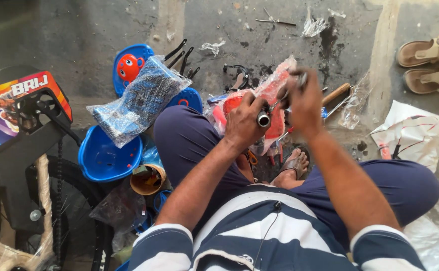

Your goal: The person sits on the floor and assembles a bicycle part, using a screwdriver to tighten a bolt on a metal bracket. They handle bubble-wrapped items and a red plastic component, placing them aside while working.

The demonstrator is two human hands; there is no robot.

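Item in hand: a short metal tube (264, 118), silver, round open end facing up toward me. My left hand (243, 123) is closed around it, fingers wrapped, the open end showing just past my thumb. Its long axis appears to run away from me and slightly down, from my left palm toward my right hand (304, 100), though most of its length is hidden. My right hand is curled shut just beyond and above the tube's far part, gripping a small dark and silver piece at its top; I cannot tell exactly what that piece is or whether it joins the tube. The two hands are touching or nearly so, left nearer to my body, right farther out. Directly behind the grip: a red part in a clear plastic wrapper (272, 93), lying under both hands. Right of the grip: a tool with a wooden handle (336, 94) on the concrete floor (79, 35). Left of the grip: my knee in dark blue trousers, then a woven blue bag in plastic (139, 98), a blue plastic seat shell (104, 160), and a roll of brown tape (148, 179). Far left: a small bicycle with a black chain guard (23, 150). Far right: a pair of tan sandals (430, 62). Below the grip: my sandalled foot (293, 164).
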